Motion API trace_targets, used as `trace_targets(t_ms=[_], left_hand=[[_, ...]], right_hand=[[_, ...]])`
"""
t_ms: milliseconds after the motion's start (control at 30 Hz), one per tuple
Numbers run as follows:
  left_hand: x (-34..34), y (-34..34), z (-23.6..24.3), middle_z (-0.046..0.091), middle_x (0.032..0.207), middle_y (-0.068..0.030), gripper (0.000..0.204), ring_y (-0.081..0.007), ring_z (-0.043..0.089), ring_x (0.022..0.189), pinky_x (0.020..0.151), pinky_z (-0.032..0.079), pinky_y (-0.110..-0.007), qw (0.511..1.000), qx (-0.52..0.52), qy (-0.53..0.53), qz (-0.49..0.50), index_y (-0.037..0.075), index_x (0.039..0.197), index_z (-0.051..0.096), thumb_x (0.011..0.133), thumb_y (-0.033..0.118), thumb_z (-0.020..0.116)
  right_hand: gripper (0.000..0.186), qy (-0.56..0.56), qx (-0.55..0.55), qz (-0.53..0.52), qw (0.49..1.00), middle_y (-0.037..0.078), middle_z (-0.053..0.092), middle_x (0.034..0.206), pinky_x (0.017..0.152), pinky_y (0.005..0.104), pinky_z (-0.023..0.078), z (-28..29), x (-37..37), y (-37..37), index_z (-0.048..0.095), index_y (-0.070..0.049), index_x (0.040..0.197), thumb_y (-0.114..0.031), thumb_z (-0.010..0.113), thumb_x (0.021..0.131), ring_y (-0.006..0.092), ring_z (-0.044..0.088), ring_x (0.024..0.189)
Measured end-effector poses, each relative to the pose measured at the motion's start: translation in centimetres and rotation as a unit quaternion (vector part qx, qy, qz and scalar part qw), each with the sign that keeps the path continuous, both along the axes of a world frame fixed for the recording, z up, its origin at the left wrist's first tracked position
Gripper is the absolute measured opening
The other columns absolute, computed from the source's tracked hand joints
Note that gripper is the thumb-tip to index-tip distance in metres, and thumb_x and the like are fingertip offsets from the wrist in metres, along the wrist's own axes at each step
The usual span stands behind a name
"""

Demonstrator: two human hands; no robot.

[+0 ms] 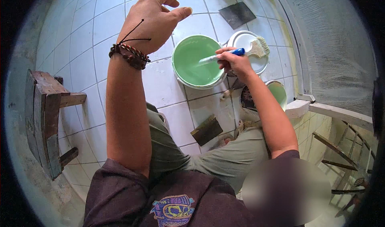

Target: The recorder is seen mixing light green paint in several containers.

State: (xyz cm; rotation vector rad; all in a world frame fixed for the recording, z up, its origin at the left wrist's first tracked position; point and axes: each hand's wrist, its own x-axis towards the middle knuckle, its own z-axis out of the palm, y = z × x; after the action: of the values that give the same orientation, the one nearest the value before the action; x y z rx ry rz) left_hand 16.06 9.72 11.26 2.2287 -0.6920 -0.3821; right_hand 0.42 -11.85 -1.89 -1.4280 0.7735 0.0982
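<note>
My right hand (236,62) grips a slim stick-shaped tool (210,59) with a blue end and a pale, whitish body; its exact kind does not show. The pale end points down at the light green paint (192,50) in a round white bucket (192,85). Whether it touches the paint I cannot tell. My left hand (154,22), with a braided bracelet at the wrist, is raised to the left of the bucket. Its fingers are loosely bent, the thumb stands apart, and nothing shows in it.
A wide brush (258,48) lies on a white lid (242,38) beside the bucket. Another bucket (276,92) of green paint is partly behind my right forearm. Dark flat pieces (237,15) lie on the tiles. A wooden stool (46,94) stands left, a ladder (341,151) right.
</note>
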Motion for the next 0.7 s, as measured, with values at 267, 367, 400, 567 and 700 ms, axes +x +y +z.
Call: trace_targets(t_ms=[267, 367, 400, 567, 700], left_hand=[[0.9, -0.1, -1.2, 0.067, 0.108, -0.0241, 0.051, -0.0305, 0.067, 0.1, 0.084, 0.055, -0.039, 0.999, -0.018, -0.033, 0.0, 0.003, 0.118, 0.065, 0.088, 0.045, 0.067], [0.9, -0.2, -1.0, 0.067, 0.108, -0.0241, 0.051, -0.0299, 0.067, 0.1, 0.084, 0.055, -0.039, 0.999, -0.035, -0.014, 0.006, 0.004, 0.118, 0.065, 0.088, 0.045, 0.067], [0.9, -0.2, -1.1, 0.067, 0.108, -0.0239, 0.051, -0.0298, 0.067, 0.1, 0.083, 0.055, -0.039, 0.999, -0.032, -0.013, 0.012, 0.004, 0.118, 0.065, 0.088, 0.046, 0.067], [0.7, -0.4, -1.0, 0.067, 0.108, -0.0234, 0.053, -0.0296, 0.066, 0.099, 0.082, 0.056, -0.039, 1.0, -0.025, -0.008, 0.015, 0.004, 0.118, 0.065, 0.088, 0.047, 0.067], [0.6, -0.4, -1.0, 0.067, 0.109, -0.0229, 0.053, -0.0297, 0.066, 0.099, 0.082, 0.056, -0.039, 1.0, -0.028, -0.013, 0.003, 0.004, 0.119, 0.065, 0.088, 0.048, 0.067]], right_hand=[[0.027, -0.08, -0.009, -0.089, 0.993, 0.011, 0.065, 0.078, 0.049, 0.0236, 0.048, 4.9, -3.4, -6.5, 0.063, 0.001, 0.103, -0.016, 0.062, 0.082, 0.0154, 0.062, 0.058], [0.025, -0.132, -0.054, -0.101, 0.985, 0.014, 0.068, 0.081, 0.049, 0.0234, 0.048, 8.6, -5.1, -7.1, 0.065, -0.001, 0.101, -0.017, 0.06, 0.082, 0.0163, 0.063, 0.058], [0.026, -0.153, -0.074, -0.101, 0.98, 0.014, 0.068, 0.079, 0.048, 0.0237, 0.047, 9.7, -5.6, -7.1, 0.065, -0.001, 0.101, -0.018, 0.059, 0.082, 0.0162, 0.063, 0.057], [0.028, -0.259, -0.096, -0.093, 0.956, 0.02, 0.067, 0.075, 0.043, 0.0256, 0.043, 14.3, -7.3, -6.3, 0.066, 0.001, 0.099, -0.016, 0.058, 0.078, 0.0195, 0.059, 0.051], [0.029, -0.311, -0.095, -0.085, 0.942, 0.023, 0.066, 0.075, 0.041, 0.0268, 0.041, 15.7, -8.4, -6.6, 0.066, 0.001, 0.097, -0.015, 0.059, 0.075, 0.0211, 0.057, 0.05]])
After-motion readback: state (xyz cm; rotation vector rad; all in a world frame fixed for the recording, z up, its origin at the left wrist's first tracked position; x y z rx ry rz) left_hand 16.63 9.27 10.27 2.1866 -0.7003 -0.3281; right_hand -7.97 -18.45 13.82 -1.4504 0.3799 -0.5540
